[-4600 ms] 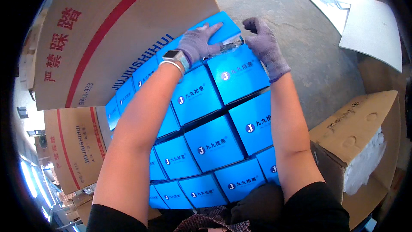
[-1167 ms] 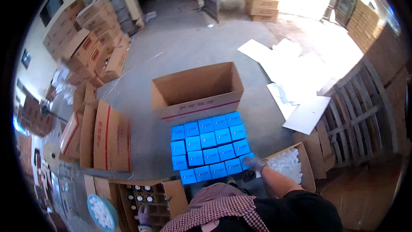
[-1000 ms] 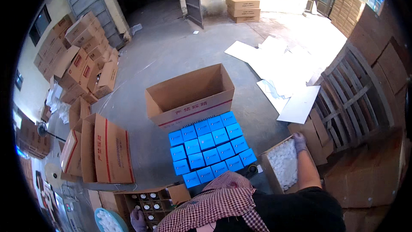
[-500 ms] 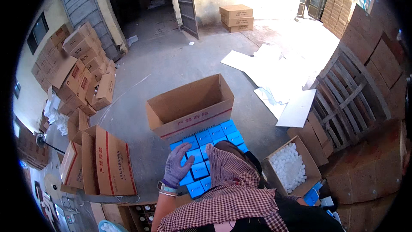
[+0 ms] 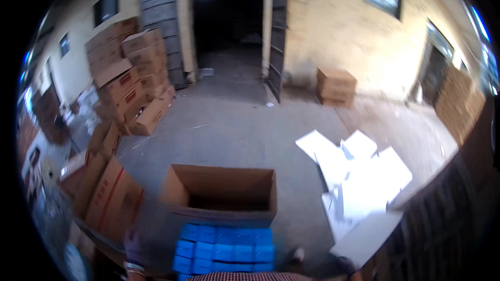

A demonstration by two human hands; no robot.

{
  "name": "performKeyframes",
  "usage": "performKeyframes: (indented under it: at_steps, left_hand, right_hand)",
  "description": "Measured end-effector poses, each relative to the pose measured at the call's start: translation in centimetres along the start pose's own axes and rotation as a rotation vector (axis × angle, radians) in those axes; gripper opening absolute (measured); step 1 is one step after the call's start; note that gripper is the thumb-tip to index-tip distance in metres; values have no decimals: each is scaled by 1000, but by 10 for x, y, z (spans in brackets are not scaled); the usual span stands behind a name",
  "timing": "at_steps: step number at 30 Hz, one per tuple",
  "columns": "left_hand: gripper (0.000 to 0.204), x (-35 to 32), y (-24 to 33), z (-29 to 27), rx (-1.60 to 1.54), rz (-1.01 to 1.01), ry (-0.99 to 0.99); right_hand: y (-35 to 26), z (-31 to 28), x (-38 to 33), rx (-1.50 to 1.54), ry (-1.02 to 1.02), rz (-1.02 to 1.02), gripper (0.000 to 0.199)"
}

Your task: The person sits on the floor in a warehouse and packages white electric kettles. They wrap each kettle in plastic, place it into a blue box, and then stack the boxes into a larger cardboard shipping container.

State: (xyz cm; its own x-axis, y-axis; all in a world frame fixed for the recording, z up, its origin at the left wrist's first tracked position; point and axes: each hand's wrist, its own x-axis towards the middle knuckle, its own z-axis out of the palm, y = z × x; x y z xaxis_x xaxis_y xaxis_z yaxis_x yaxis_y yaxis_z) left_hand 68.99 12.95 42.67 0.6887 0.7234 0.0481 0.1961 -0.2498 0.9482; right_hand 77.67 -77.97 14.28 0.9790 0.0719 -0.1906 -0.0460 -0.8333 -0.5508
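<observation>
A block of small blue boxes lies packed in rows on the floor at the bottom middle. Just behind it stands an open brown carton, on its side with the opening facing me. My left hand, in a purple-grey glove with a watch at the wrist, shows as a blur just left of the blue boxes. Its fingers are too smeared to read and nothing is visibly in it. My right hand is out of the picture.
Flat cartons lean at the left and stacked cartons line the left wall. White sheets lie on the concrete floor at the right, beside wooden pallets. A lone carton stack sits near a dark doorway.
The view has swung upward toward the doorway. My left hand has slid off the blue boxes to their left side. My right hand, seen at the foam-filled carton one second ago, is gone from view.
</observation>
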Motion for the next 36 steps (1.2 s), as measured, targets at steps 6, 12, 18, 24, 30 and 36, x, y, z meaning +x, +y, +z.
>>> performKeyframes:
  at_steps: [6, 12, 18, 24, 30, 36]
  left_hand:
    - [28, -32, -65, 100, -4, -430, -341]
    - [45, -133, -47, 105, 856, -526, -695]
    - [49, -338, 12, 68, 1292, -997, -808]
    - [48, -440, 64, 162, 944, -1390, -655]
    - [47, -429, 106, 280, 583, -1513, -598]
    - [43, -371, 131, 362, 166, -1353, 143]
  right_hand:
    - [6, -10, 237, 615, 83, 485, 26]
    - [-123, 23, 394, 1079, -452, 390, 28]
    - [-227, 94, 453, 776, -540, 449, 66]
    - [-288, 157, 467, -357, -882, -140, 63]
    - [-335, 166, 558, -457, -877, -498, 38]
    - [-360, 157, 596, 83, -1142, -224, 35]
